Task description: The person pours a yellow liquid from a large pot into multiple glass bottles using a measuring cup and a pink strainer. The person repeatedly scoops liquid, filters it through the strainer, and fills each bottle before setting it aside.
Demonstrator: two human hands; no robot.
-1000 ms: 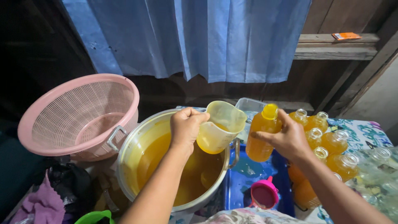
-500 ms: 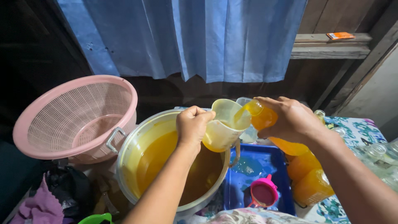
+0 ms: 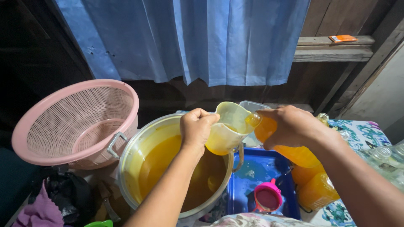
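My left hand [image 3: 197, 128] grips the handle of a translucent yellowish jug [image 3: 229, 128], held above the rim of a large metal pot [image 3: 135, 153] of orange liquid. My right hand [image 3: 292, 126] holds a plastic bottle [image 3: 290, 149] of orange liquid tipped over, its mouth resting at the jug's rim. Some orange liquid sits in the jug's bottom.
A pink plastic colander [image 3: 75, 122] stands left of the pot. A blue tray [image 3: 256, 174] with a pink funnel [image 3: 268, 197] lies below the hands. Several filled and empty bottles [image 3: 317, 191] stand at the right on a patterned cloth. A blue curtain [image 3: 202, 38] hangs behind.
My right hand lifted the filled bottle from the group, tilted it and brought its mouth to the jug. The jug stayed over the pot's edge.
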